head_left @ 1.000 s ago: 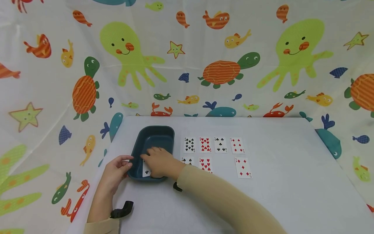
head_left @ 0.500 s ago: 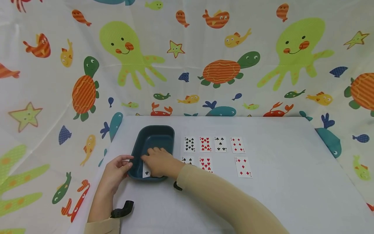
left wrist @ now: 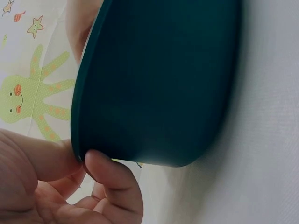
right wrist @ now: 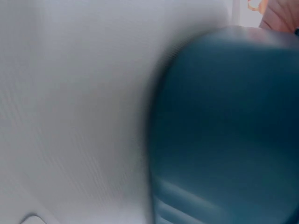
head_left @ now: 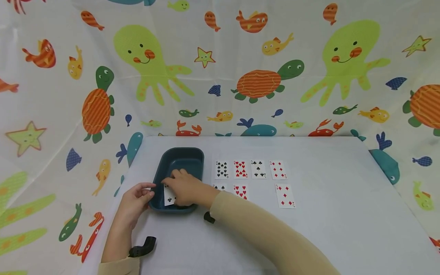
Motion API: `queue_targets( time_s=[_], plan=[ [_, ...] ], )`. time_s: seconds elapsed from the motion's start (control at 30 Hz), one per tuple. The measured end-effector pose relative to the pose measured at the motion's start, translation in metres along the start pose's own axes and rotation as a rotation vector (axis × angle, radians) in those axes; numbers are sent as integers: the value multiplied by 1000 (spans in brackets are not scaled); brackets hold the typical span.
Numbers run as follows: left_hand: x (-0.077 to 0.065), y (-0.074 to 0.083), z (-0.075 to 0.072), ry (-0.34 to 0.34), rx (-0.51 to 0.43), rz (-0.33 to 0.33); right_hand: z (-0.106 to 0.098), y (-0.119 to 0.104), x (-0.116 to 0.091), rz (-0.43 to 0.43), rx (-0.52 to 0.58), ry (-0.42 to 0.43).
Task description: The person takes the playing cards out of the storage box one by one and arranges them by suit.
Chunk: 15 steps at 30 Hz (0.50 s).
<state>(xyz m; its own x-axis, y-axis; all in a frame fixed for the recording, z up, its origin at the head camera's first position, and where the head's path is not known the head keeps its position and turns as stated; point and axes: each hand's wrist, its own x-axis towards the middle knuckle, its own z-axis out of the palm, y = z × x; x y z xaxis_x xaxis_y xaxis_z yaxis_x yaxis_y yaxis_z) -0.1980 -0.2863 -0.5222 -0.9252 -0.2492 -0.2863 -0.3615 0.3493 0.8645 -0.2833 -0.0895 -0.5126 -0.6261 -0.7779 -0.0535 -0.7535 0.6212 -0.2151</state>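
Observation:
A dark teal tray (head_left: 182, 154) stands on the left part of the table. My left hand (head_left: 135, 202) pinches its near-left rim between thumb and fingers; the left wrist view shows this grip close against the tray's wall (left wrist: 159, 93). My right hand (head_left: 183, 188) reaches down inside the tray, with thumb and fingers on a white clubs playing card (head_left: 169, 196). Much of that card is hidden under the hand. From the right wrist, only the tray's outer wall (right wrist: 224, 116) and a bit of the left hand (right wrist: 283, 16) show.
Right of the tray lie playing cards in two rows, among them a spades card (head_left: 222, 170), a hearts card (head_left: 240, 169), a clubs card (head_left: 258, 169) and two diamonds cards, one far (head_left: 278, 170), one near (head_left: 285, 196). My right sleeve (head_left: 254, 225) crosses the table's front.
The right hand has shifted slightly left and away inside the tray. The clubs card has moved left with it and shows more of its face. The left hand keeps its grip.

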Motion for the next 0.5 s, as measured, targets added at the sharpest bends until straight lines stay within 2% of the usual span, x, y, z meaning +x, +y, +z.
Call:
queue_targets(
  time_s=[0.2,0.5],
  plan=[
    [1,-1,0,2,2,6,-8,3,-3,-8,70,22],
    [0,0,-2,0,13,14,-22,10,-19,-24,160,117]
  ],
)
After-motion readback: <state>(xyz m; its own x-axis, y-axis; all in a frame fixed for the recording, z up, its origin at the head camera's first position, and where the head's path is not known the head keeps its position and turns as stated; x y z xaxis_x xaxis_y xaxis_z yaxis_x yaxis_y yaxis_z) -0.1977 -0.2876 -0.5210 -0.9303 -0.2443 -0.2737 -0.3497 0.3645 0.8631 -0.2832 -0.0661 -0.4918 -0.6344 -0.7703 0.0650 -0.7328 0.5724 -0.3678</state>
